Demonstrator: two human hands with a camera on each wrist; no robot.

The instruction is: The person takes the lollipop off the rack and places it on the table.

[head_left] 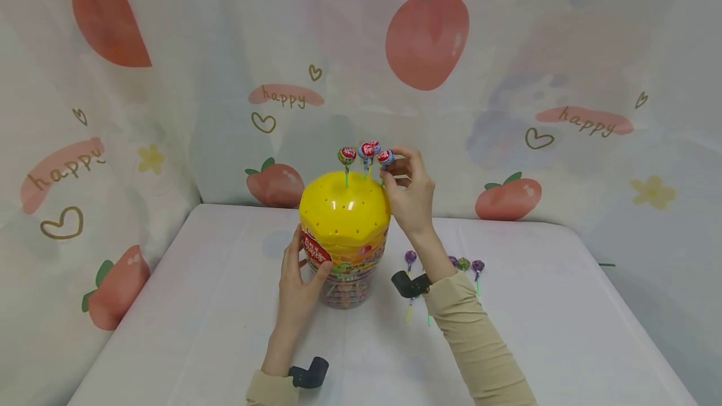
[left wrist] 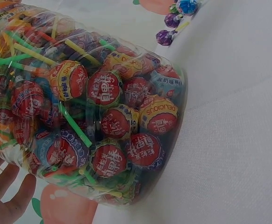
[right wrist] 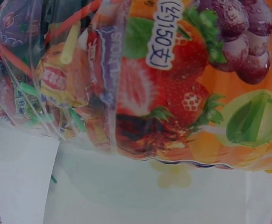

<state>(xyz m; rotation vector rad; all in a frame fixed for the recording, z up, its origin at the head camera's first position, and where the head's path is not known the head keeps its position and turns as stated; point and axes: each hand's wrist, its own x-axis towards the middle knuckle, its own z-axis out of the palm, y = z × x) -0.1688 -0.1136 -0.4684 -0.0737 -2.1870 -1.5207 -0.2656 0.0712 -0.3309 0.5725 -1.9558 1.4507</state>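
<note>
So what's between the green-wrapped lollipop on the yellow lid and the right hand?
In the head view, overlapping blue-and-red lollipops stand there, then the similar lollipop that the right hand pinches.

The word "happy" appears three times on the cloth backdrop, each on a pink brushstroke. An orange label on the clear jar reads "(约150支)", about 150 pieces. Inside, a yellow lollipop wrapper says "DELICIOUS"; several wrappers carry white Chinese characters on red circles. Lettering on the jar's red badge is too small to read.
</note>
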